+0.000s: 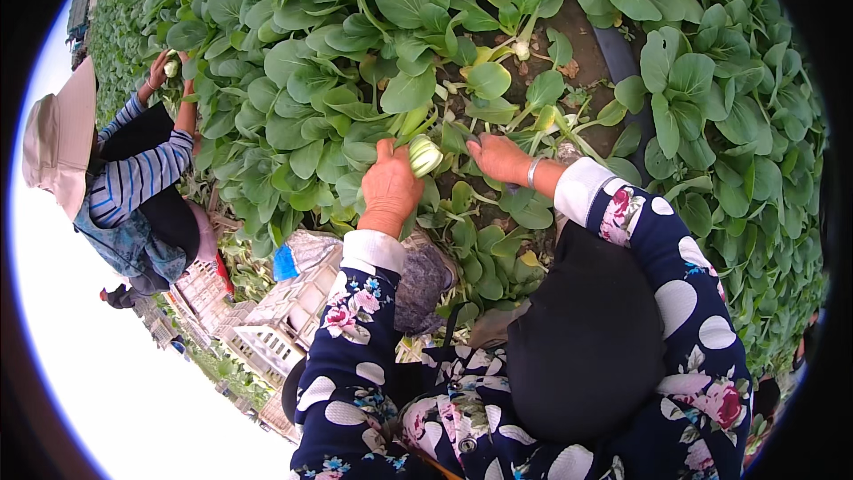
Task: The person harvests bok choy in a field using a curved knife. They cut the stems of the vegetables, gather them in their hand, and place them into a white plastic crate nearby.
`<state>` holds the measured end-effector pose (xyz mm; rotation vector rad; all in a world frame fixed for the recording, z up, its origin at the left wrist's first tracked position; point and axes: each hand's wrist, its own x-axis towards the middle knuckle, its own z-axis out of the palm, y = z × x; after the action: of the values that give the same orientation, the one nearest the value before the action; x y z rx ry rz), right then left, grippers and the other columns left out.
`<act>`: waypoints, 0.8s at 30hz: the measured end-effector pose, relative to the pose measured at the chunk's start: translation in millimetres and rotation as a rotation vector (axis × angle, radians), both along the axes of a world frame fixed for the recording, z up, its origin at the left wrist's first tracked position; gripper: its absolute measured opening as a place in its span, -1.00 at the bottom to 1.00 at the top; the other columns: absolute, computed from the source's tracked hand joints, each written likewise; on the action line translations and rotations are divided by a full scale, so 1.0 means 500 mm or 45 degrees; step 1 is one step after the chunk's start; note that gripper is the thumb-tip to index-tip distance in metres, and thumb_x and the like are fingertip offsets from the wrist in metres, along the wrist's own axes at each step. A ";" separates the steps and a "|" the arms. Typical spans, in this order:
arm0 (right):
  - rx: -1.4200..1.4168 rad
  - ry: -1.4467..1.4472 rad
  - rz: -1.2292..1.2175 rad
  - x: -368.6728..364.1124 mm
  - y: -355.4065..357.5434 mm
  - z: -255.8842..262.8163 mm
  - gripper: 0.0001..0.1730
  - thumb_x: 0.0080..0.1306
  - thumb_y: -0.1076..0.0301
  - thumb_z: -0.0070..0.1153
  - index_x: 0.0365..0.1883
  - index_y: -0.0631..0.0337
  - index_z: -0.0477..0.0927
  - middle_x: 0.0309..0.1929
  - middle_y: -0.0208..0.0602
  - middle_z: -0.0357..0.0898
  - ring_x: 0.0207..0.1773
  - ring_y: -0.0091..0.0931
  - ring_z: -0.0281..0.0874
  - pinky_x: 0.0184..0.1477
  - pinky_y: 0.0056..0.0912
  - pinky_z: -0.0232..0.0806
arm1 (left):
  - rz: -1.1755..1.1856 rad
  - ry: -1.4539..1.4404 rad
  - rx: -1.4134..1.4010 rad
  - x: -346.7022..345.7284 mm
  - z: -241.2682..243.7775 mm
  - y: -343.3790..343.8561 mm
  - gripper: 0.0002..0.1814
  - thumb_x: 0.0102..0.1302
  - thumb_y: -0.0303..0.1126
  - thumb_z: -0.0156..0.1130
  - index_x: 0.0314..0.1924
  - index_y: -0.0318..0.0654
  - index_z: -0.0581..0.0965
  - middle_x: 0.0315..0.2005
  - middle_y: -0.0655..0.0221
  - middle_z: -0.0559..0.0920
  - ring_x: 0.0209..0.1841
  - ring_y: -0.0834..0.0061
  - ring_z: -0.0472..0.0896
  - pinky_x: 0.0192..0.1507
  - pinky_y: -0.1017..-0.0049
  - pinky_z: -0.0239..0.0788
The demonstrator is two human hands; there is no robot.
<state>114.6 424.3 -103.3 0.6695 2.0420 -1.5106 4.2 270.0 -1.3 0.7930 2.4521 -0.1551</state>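
Observation:
My left hand [391, 180] grips a head of bok choy [424, 156], its pale cut-looking base turned to the right and its leaves lying to the left among the other plants. To the right, my right hand [501, 159] is closed around a small tool that looks like a knife. The tool's dark blade [462, 130] points at the bok choy, apart from its base, and most of the handle is hidden in my fist. Between and below my hands are low bok choy leaves [490, 253] and bare soil. Another bok choy [522, 48] lies loose ahead, its white base showing.
A dark hose [612, 47] runs through the soil on the right. Dense bok choy [720, 93] grows beyond it. At left, a person in a sun hat [63, 133] holds another head. Plastic crates [283, 320] stand behind, to my left.

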 end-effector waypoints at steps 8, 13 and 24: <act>-0.652 -0.017 -0.414 0.111 0.084 0.041 -0.49 0.35 -0.09 -0.01 -0.28 0.28 0.42 -0.56 -0.31 0.41 -0.72 -0.56 0.32 -0.65 -0.48 0.24 | 0.605 -0.550 0.762 0.057 0.158 -0.007 -0.52 -0.12 -0.43 0.42 -0.10 -0.34 0.57 -0.11 0.25 0.59 -0.15 0.40 0.60 0.00 0.45 0.41; -0.910 0.481 -0.735 0.078 0.154 0.226 -0.43 0.25 -0.13 0.15 -0.12 0.25 0.47 -0.46 -0.47 0.42 -0.73 -0.72 0.25 -0.67 -0.65 0.19 | 1.464 -1.242 1.417 0.144 0.239 -0.026 -0.30 -0.10 -0.54 0.39 0.14 -0.33 0.40 -0.12 0.32 0.59 -0.19 0.45 0.59 -0.03 0.46 0.43; -0.526 0.636 -0.419 0.041 0.203 0.566 -0.48 0.15 0.15 0.32 -0.02 0.31 0.53 -0.67 -0.55 0.37 -0.77 -0.73 0.21 -0.69 -0.69 0.13 | 1.413 -1.226 1.811 0.211 0.348 -0.015 -0.50 0.02 -0.56 0.32 0.04 -0.29 0.48 -0.17 0.39 0.61 -0.16 0.51 0.58 -0.06 0.49 0.42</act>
<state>134.8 525.9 179.7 0.5111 1.9071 -2.4061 109.9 262.2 172.5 -0.2100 1.3797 1.9529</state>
